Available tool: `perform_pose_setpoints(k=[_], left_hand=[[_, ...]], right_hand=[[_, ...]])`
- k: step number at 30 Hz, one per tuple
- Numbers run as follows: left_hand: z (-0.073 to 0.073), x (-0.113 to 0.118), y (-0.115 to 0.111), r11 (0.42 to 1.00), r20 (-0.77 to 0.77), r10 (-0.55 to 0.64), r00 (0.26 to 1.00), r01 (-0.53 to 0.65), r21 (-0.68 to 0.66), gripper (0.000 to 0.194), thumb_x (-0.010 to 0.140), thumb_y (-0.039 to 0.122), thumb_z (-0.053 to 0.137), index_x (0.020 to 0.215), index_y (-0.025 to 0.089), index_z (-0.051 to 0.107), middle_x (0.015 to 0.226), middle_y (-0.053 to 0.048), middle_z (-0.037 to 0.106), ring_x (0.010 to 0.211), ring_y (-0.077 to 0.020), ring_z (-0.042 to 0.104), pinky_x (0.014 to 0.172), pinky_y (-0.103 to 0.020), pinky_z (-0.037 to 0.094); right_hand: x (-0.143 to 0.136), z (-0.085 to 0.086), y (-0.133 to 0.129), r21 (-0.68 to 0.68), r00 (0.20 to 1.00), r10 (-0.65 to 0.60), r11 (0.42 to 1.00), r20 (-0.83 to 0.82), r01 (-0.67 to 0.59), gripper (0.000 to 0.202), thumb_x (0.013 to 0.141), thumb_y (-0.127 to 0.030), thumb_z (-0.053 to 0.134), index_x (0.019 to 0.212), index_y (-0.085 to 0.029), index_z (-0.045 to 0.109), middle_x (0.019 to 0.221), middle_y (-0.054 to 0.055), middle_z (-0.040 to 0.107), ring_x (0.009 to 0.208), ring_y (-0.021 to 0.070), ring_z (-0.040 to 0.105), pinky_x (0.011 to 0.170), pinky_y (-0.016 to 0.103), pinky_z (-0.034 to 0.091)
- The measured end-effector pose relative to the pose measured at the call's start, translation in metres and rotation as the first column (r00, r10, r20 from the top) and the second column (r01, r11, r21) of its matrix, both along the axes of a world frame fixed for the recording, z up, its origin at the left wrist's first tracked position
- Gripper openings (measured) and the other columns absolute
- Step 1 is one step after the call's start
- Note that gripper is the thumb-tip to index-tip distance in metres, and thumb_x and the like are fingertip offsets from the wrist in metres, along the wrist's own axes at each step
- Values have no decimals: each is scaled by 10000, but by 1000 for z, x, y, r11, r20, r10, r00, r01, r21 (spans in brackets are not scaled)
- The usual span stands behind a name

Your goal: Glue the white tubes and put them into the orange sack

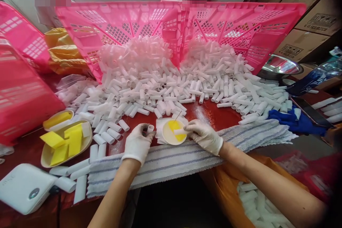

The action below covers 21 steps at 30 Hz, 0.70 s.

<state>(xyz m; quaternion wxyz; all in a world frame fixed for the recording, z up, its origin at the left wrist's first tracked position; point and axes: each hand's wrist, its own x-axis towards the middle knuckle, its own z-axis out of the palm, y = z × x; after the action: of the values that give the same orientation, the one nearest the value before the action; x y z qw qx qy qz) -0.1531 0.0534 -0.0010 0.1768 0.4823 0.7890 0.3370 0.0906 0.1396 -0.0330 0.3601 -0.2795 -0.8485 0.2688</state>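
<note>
My left hand (138, 144), in a white glove, grips a short white plastic tube (149, 128) with its open end up. My right hand (204, 135), also gloved, holds a small white piece (179, 131) over a little round dish (171, 133) that has a yellow sponge in it. A thin stick (177, 115) leans out of the dish. Both hands rest above a striped white towel (171, 160) at the table's front edge. A big heap of white tubes (171, 82) lies just beyond the dish.
Pink plastic crates (181, 25) stand on edge behind the heap, another at far left (21, 89). A plate of yellow sponges (65, 142) and a white device (24, 187) lie at left. Blue gloves (294, 119), a steel bowl (280, 66) and cardboard boxes are at right. An orange bag of tubes (256, 206) sits below.
</note>
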Motion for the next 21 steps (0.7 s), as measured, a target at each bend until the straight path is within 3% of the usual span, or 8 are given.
perform_pose_setpoints(k=[3, 7, 9, 12, 15, 17, 19, 21], left_hand=[[4, 5, -3, 999, 216, 50, 975, -53, 6, 346, 675, 357, 606, 969, 180, 566, 896, -37, 662, 798, -162, 615, 779, -293, 471], [11, 11, -9, 999, 429, -23, 903, 2, 48, 351, 612, 330, 654, 908, 163, 569, 865, -31, 655, 770, -150, 613, 720, -264, 480], [11, 13, -11, 999, 441, -12, 897, -12, 52, 320, 573, 335, 692, 812, 161, 569, 778, -11, 640, 722, -144, 601, 676, -253, 478], [8, 13, -14, 996, 433, 32, 901, -65, 61, 310, 557, 350, 719, 719, 160, 534, 691, 14, 610, 671, -129, 586, 664, -254, 482], [3, 19, -16, 986, 523, -47, 851, -44, 160, 362, 559, 341, 734, 815, 153, 558, 814, -20, 651, 755, -142, 616, 746, -284, 502], [3, 28, -18, 974, 588, -140, 797, 5, 224, 412, 575, 328, 734, 914, 154, 579, 949, -57, 662, 863, -162, 626, 828, -309, 497], [6, 41, -21, 968, 635, -206, 744, 59, 245, 408, 602, 315, 725, 954, 156, 596, 1017, -71, 660, 932, -171, 621, 889, -320, 481], [10, 54, -24, 969, 661, -232, 714, 107, 225, 371, 616, 303, 721, 939, 153, 617, 1006, -70, 669, 936, -176, 625, 904, -320, 479]], right_hand=[[-1, -3, -5, -54, 999, -39, 998, 19, 40, 249, 839, -243, 535, 1077, -204, 599, 968, 69, 634, 863, 160, 608, 771, 317, 513], [-3, 1, -13, 24, 998, -51, 998, 40, 50, 152, 843, -258, 537, 922, -216, 661, 854, 49, 635, 799, 151, 593, 736, 298, 499], [-3, 7, -19, 29, 997, -45, 999, 64, 43, 121, 825, -267, 561, 835, -226, 675, 796, 31, 614, 757, 142, 577, 698, 280, 490], [1, 18, -30, -77, 1000, -31, 997, 0, 31, 110, 799, -293, 595, 769, -216, 668, 777, 23, 601, 730, 140, 582, 665, 268, 490], [5, 25, -42, -185, 986, -83, 981, -142, 56, 143, 783, -335, 608, 802, -196, 640, 835, 45, 611, 758, 151, 601, 664, 274, 504], [7, 28, -47, -355, 956, -195, 928, -219, 108, 211, 773, -382, 614, 866, -192, 615, 868, 61, 628, 775, 157, 612, 660, 273, 514], [6, 32, -50, -539, 921, -301, 833, -248, 127, 294, 749, -433, 630, 904, -186, 598, 870, 70, 644, 759, 160, 618, 632, 264, 514], [6, 35, -50, -623, 916, -325, 774, -235, 115, 347, 726, -471, 640, 900, -174, 599, 841, 67, 645, 696, 147, 605, 580, 245, 494]])
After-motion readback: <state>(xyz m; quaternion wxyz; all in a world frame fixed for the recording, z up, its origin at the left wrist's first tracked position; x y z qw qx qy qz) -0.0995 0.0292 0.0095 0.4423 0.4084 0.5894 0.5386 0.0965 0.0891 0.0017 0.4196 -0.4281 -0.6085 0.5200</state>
